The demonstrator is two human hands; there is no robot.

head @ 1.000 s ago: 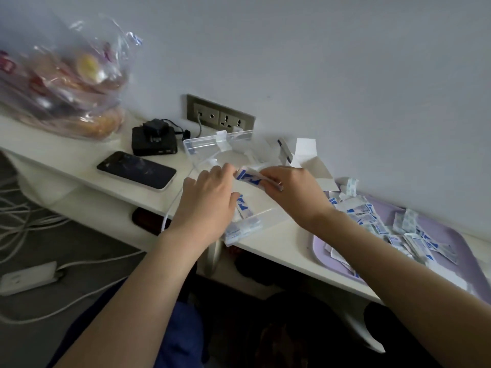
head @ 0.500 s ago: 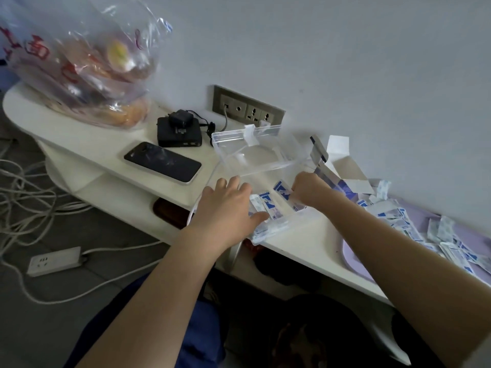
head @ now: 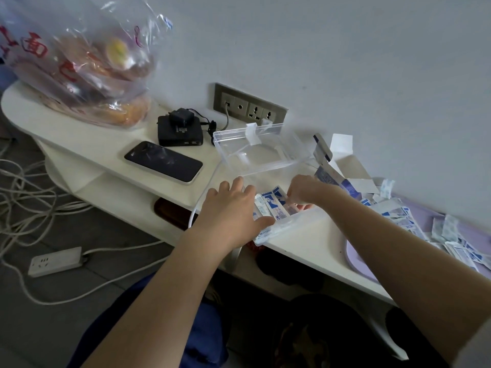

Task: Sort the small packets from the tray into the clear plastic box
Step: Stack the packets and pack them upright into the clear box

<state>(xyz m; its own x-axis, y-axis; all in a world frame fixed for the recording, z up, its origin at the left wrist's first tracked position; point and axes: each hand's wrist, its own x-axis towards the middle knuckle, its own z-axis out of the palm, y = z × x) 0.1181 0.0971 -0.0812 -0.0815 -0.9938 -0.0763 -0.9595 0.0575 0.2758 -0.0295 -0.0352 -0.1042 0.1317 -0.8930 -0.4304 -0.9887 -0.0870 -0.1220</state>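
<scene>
Right hand (head: 305, 192) has dropped from mid-air, where it carried a packet a second ago, down into the clear plastic box (head: 285, 227). Left hand (head: 233, 205) has not budged from the box's 9 o'clock end, and the view has swung left. Left hand lies spread, fingers over the rim, thumb along the near wall, bracing the box and clasping nothing. Right hand has its fingers curled downward among the filed packets (head: 273, 205); fingertips show faintly through the wall, but cannot tell whether they pinch one packet or just press the row flat. Box sits at the desk (head: 305, 243) edge, centre of view, with its lid (head: 255, 147) flipped open and standing at 12 o'clock of it. Filed packets stand on edge in a short row at the box's left end. What shows of the rest of the box looks unfilled, though the hand hides part. Tray (head: 354, 257), lavender, lies at 3 o'clock of the box, cut by the frame edge, with a heap of loose packets (head: 403, 221) on it. Judgement: early in the sort, a handful in, the bulk left on the tray. Torn carton (head: 342, 168) at 1 o'clock and phone (head: 163, 162) at 10 o'clock are not part of the job.
</scene>
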